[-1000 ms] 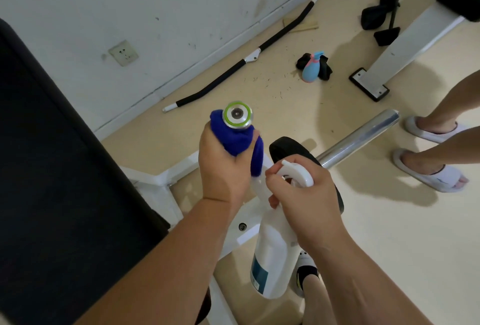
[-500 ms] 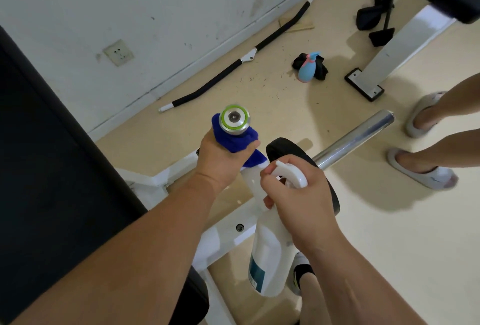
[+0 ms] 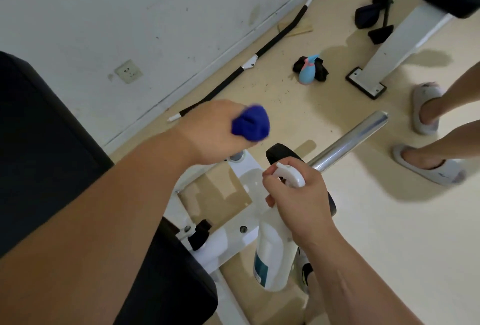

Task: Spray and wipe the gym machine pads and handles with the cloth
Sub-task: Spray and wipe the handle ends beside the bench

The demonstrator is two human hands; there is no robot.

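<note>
My left hand [image 3: 210, 132] is closed around a bunched blue cloth [image 3: 250, 123], which sticks out past the fingers and looks blurred. It sits over the top of the white machine post [image 3: 242, 166], hiding the post's metal cap. My right hand [image 3: 298, 197] grips the neck of a white spray bottle [image 3: 272, 254] with a teal label, its nozzle pointing left toward the post. A chrome bar [image 3: 348, 140] runs up and right from behind that hand. A black machine pad [image 3: 44, 148] fills the left side.
Another person's legs in grey slippers [image 3: 428, 166] stand at the right. A white bench leg [image 3: 394, 46] with a black pad rises at top right. On the floor by the wall lie a long black bar [image 3: 233, 72], a pink-blue bottle [image 3: 307, 71] and black straps.
My left hand has turned and lifted over the post's top with the cloth, now covering the green-ringed metal cap that showed before. The right hand and bottle have barely moved.
</note>
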